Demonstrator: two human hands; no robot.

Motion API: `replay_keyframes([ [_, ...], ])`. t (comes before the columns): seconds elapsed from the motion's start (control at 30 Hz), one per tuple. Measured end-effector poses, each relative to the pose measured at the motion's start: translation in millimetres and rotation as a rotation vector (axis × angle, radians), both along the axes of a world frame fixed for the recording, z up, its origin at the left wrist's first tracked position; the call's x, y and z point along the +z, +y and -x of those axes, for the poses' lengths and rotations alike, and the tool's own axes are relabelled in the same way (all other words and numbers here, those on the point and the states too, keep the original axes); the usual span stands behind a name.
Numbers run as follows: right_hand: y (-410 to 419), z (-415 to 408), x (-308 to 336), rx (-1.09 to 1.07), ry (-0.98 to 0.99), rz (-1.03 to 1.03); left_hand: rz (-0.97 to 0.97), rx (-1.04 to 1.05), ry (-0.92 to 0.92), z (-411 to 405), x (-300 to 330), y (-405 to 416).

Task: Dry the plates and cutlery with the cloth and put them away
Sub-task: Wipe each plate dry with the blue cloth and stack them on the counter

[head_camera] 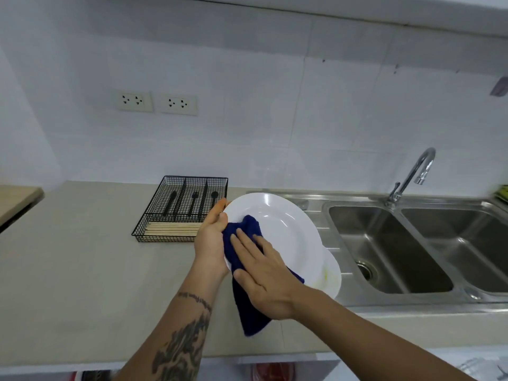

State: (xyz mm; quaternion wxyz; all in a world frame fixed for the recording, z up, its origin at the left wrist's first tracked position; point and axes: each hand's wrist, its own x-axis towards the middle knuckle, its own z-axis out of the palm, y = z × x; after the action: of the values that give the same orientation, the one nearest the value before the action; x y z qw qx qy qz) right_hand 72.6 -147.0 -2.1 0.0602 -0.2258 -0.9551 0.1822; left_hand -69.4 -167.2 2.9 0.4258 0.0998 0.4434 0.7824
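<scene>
My left hand (210,237) grips the left rim of a white plate (283,224), tilted up above the counter beside the sink. My right hand (264,273) lies flat with straight fingers on a dark blue cloth (242,235), pressing it against the plate's inner face; the cloth's tail hangs below my wrist. A second white plate (331,273) with a yellowish smear lies beneath, on the draining board. A black wire cutlery tray (181,210) at the back holds black cutlery and wooden chopsticks.
A steel double sink (390,248) with a curved tap (412,174) fills the right side. The beige counter (82,270) stretches left to a wooden surface (16,202). Two wall sockets (156,101) sit on the tiled wall.
</scene>
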Motion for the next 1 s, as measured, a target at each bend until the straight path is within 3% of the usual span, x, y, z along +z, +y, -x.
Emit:
replay_keyframes([
  [0.1, 24.3, 17.4, 0.1, -0.079, 0.012, -0.092, -0.035, -0.028, -0.012, -0.3, 2.8, 0.4],
  [0.23, 65.1, 21.9, 2.8, -0.292, 0.02, -0.389, -0.062, -0.035, 0.046, 2.0, 10.5, -3.6],
  [0.37, 80.7, 4.1, 2.4, -0.478, -0.03, -0.45, -0.073, 0.033, 0.103, 14.1, 22.4, -15.8],
  [0.5, 52.0, -10.1, -7.9, -0.443, -0.011, -0.41, -0.096, 0.06, 0.102, 26.1, 23.8, -19.8],
  [0.63, 13.4, -4.2, -7.1, -0.24, -0.036, -0.216, -0.089, 0.024, 0.09, 22.8, 17.6, -13.7],
  [0.77, 9.9, 17.6, -0.5, -0.077, 0.083, -0.207, -0.076, -0.055, 0.064, 11.1, 6.6, -9.4],
  [0.87, 30.0, 33.1, 7.3, -0.11, 0.132, -0.284, -0.068, -0.04, 0.081, 11.1, 4.2, -8.1],
  [1.0, 56.4, 25.5, 9.7, -0.286, 0.012, -0.439, -0.067, -0.002, 0.044, 20.5, 0.8, -10.4],
])
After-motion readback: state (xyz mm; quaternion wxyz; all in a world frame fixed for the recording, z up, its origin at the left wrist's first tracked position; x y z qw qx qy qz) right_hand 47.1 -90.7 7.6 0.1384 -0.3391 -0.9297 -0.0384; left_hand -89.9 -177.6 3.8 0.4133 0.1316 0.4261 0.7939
